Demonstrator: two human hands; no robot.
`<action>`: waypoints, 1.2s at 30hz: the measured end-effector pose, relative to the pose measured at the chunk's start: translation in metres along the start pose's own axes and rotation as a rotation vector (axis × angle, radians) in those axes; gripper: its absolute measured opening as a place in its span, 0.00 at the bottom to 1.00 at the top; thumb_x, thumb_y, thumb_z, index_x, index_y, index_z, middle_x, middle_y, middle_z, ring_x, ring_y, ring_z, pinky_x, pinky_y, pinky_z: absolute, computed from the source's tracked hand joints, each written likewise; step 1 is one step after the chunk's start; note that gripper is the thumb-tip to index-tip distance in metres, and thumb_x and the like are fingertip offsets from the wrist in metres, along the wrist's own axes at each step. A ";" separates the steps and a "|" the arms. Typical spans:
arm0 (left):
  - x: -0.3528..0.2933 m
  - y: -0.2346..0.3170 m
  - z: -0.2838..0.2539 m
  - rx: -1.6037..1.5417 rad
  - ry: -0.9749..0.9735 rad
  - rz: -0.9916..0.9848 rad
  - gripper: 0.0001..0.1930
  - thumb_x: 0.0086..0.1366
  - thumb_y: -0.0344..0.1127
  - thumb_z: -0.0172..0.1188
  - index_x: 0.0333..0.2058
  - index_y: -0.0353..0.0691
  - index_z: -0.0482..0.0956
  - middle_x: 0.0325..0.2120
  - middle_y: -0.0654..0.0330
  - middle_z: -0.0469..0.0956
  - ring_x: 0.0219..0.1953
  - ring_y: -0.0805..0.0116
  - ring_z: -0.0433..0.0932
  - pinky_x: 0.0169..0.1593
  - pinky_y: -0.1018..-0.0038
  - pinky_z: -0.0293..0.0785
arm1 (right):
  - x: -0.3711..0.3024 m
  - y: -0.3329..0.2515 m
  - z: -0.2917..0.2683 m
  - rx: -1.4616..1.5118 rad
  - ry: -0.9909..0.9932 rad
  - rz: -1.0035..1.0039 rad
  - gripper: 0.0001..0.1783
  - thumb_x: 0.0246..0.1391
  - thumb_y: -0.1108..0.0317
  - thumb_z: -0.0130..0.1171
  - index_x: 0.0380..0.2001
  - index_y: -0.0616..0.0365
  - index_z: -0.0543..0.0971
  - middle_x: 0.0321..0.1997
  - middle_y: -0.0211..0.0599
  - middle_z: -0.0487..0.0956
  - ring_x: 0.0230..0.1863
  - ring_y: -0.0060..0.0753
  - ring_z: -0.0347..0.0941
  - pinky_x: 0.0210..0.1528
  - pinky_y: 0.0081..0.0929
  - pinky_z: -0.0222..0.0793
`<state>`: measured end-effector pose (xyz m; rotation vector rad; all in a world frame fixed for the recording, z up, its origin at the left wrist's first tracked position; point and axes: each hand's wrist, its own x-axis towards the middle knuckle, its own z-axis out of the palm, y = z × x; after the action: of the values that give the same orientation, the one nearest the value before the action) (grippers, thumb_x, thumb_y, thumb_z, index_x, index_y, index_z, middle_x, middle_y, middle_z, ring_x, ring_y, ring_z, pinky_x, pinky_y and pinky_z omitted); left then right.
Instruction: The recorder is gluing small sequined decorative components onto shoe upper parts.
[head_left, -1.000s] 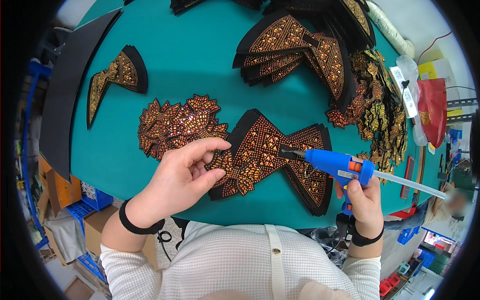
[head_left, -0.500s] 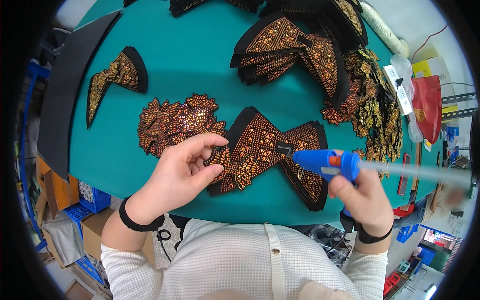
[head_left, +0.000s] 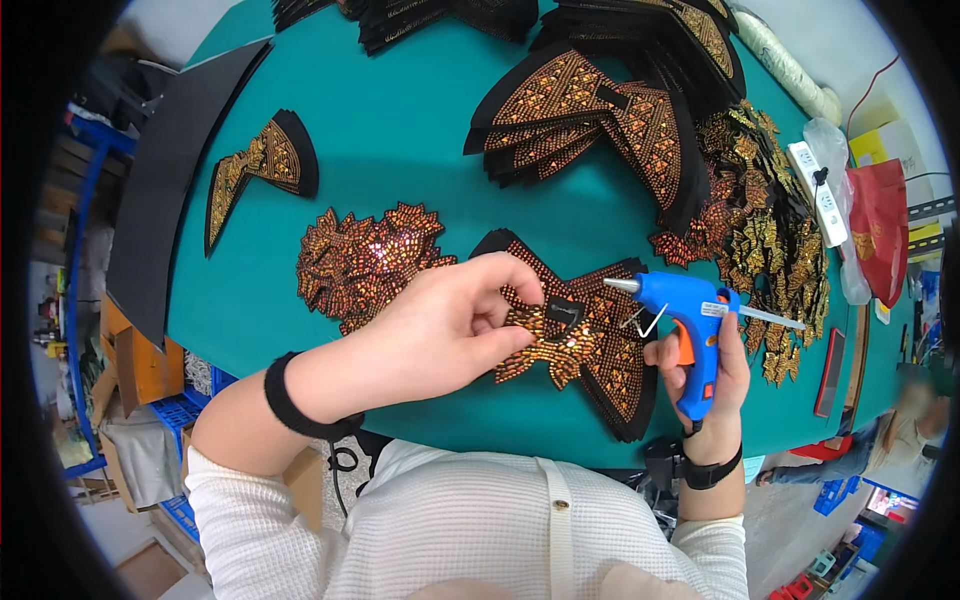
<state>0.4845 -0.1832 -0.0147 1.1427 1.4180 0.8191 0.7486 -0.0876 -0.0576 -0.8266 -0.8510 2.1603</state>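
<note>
My left hand (head_left: 445, 318) pinches a small jagged bow-shaped appliqué (head_left: 556, 356) covered in orange-gold studs. It is over the middle of a stack of black bow-shaped pieces (head_left: 618, 345) with orange studs, close to a dark strip at their narrow waist. My right hand (head_left: 716, 378) is wrapped round the handle of a blue glue gun (head_left: 690, 300) with a clear glue stick in its back. The gun's metal nozzle points left, above the right wing of the stack. A pile of orange studded appliqués (head_left: 370, 255) lies beyond my left hand.
A finished-looking gold bow (head_left: 255, 165) lies at the left, near a black sheet (head_left: 180, 190). More bow-shaped pieces (head_left: 570, 95) are stacked at the back. Gold appliqués (head_left: 765, 240) heap up at the right, beside a white power strip (head_left: 817, 193). A person (head_left: 890, 440) sits further right.
My left hand has carried the appliqué rightward over the stack's waist. The glue gun has moved off the waist, its nozzle now raised and tilted up. The whole view has shifted slightly.
</note>
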 end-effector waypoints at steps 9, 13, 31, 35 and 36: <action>0.032 -0.002 0.016 0.330 0.082 0.152 0.12 0.55 0.24 0.59 0.38 0.38 0.70 0.24 0.65 0.72 0.22 0.81 0.70 0.26 0.83 0.69 | 0.003 0.004 -0.017 -0.019 0.023 0.022 0.36 0.62 0.45 0.33 0.50 0.73 0.65 0.20 0.45 0.76 0.11 0.25 0.64 0.36 0.30 0.68; 0.039 0.000 0.016 0.418 0.128 0.120 0.13 0.52 0.25 0.63 0.37 0.38 0.72 0.25 0.62 0.72 0.21 0.79 0.71 0.25 0.82 0.70 | 0.002 0.004 -0.016 -0.136 0.021 0.023 0.37 0.61 0.44 0.33 0.50 0.75 0.65 0.19 0.46 0.76 0.11 0.25 0.63 0.37 0.30 0.68; 0.047 -0.009 0.020 0.514 0.227 0.259 0.13 0.48 0.25 0.65 0.34 0.39 0.74 0.23 0.62 0.68 0.19 0.76 0.68 0.22 0.80 0.68 | -0.001 0.007 -0.015 -0.113 -0.024 0.012 0.40 0.61 0.42 0.32 0.52 0.76 0.63 0.18 0.43 0.75 0.13 0.25 0.64 0.40 0.30 0.69; 0.048 -0.010 0.023 0.534 0.283 0.292 0.15 0.48 0.26 0.66 0.36 0.39 0.74 0.28 0.60 0.69 0.22 0.75 0.69 0.23 0.80 0.68 | 0.000 0.006 -0.016 -0.137 -0.025 0.004 0.40 0.61 0.42 0.32 0.51 0.77 0.63 0.18 0.43 0.75 0.14 0.25 0.65 0.40 0.30 0.69; 0.046 -0.009 0.024 0.536 0.283 0.294 0.15 0.48 0.26 0.66 0.36 0.39 0.74 0.28 0.60 0.69 0.22 0.75 0.69 0.23 0.80 0.68 | -0.001 0.006 -0.016 -0.136 -0.026 0.001 0.40 0.61 0.42 0.32 0.51 0.77 0.63 0.18 0.43 0.75 0.14 0.25 0.65 0.40 0.30 0.69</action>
<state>0.5080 -0.1452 -0.0416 1.7260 1.7948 0.8527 0.7585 -0.0865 -0.0715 -0.8674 -1.0199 2.1364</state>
